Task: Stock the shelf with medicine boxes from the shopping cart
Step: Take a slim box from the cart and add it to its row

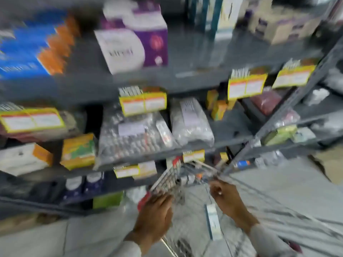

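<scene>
Two hands reach into the wire shopping cart (pixel 172 175) parked against the grey shelf (pixel 185 84). The left hand (pixel 156 214) lies spread, fingers extended over the cart's near edge beside its red handle (pixel 143 200). The right hand (pixel 225 193) looks loosely curled at the rim, though blur hides what it pinches, if anything. A pale medicine box (pixel 213 221) lies in the cart between the wrists. Bagged blister packs (pixel 133 136) and yellow price tags (pixel 143 103) crowd the shelf just above the cart.

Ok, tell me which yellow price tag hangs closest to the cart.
The small yellow tag right above the cart's front rim; the other yellow tags hang higher up or further left.
</scene>
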{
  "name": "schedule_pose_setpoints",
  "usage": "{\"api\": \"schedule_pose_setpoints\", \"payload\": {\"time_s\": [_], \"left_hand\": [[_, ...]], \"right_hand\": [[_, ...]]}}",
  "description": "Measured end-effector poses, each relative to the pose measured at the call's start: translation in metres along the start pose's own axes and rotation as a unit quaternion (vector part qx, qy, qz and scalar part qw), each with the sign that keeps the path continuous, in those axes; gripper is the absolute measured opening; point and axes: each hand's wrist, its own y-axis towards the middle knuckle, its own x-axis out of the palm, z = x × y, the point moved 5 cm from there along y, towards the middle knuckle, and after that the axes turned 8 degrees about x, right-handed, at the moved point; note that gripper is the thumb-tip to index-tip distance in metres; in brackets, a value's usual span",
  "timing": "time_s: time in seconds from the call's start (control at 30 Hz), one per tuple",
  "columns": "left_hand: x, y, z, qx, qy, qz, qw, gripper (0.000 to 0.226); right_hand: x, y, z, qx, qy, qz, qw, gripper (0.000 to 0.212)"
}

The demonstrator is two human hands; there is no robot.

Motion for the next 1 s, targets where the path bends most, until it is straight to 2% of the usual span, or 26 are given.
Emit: {"api": "schedule_pose_setpoints", "payload": {"time_s": [0.1, 0.17, 0.23, 0.3, 0.4, 0.53, 0.6, 0.7, 0.77, 0.9, 1.0], "left_hand": [[0.065, -0.01, 0.001, -0.029, -0.054, -0.096, 0.994, 0.041], [0.102, -0.014, 0.002, -0.054, -0.073, -0.137, 0.986, 0.049], [0.124, -0.017, 0.0, -0.085, -0.079, -0.144, 0.983, 0.056], [0.132, -0.017, -0.004, -0.106, -0.067, -0.134, 0.983, 0.058], [0.135, -0.018, -0.007, -0.114, -0.056, -0.129, 0.983, 0.056], [0.137, -0.016, -0.007, -0.123, -0.051, -0.128, 0.983, 0.058], [0.138, -0.018, -0.009, -0.127, -0.052, -0.133, 0.982, 0.057], [0.141, -0.017, -0.013, -0.128, -0.053, -0.121, 0.983, 0.057], [0.136, -0.019, -0.011, -0.13, -0.061, -0.113, 0.983, 0.056], [0.138, -0.018, -0.003, -0.138, -0.081, -0.116, 0.98, 0.057], [0.111, -0.019, 0.01, -0.115, -0.101, -0.102, 0.983, 0.053]], "right_hand": [[0.046, -0.001, 0.07, 0.124, -0.049, -0.107, 0.985, 0.03], [0.073, -0.005, 0.112, 0.183, -0.083, -0.161, 0.966, 0.037], [0.092, -0.013, 0.147, 0.243, -0.071, -0.177, 0.951, 0.038], [0.112, -0.021, 0.174, 0.266, -0.07, -0.208, 0.939, 0.032], [0.14, -0.03, 0.202, 0.276, -0.06, -0.224, 0.933, 0.029], [0.174, -0.036, 0.217, 0.295, -0.047, -0.165, 0.94, 0.056], [0.19, -0.037, 0.218, 0.297, -0.049, -0.139, 0.944, 0.063], [0.197, -0.031, 0.217, 0.291, -0.074, -0.117, 0.947, 0.051], [0.189, -0.03, 0.211, 0.281, -0.08, -0.12, 0.949, 0.051], [0.163, -0.035, 0.188, 0.215, -0.084, -0.124, 0.965, 0.047], [0.126, -0.056, 0.145, 0.142, -0.052, -0.084, 0.985, 0.041]]}}
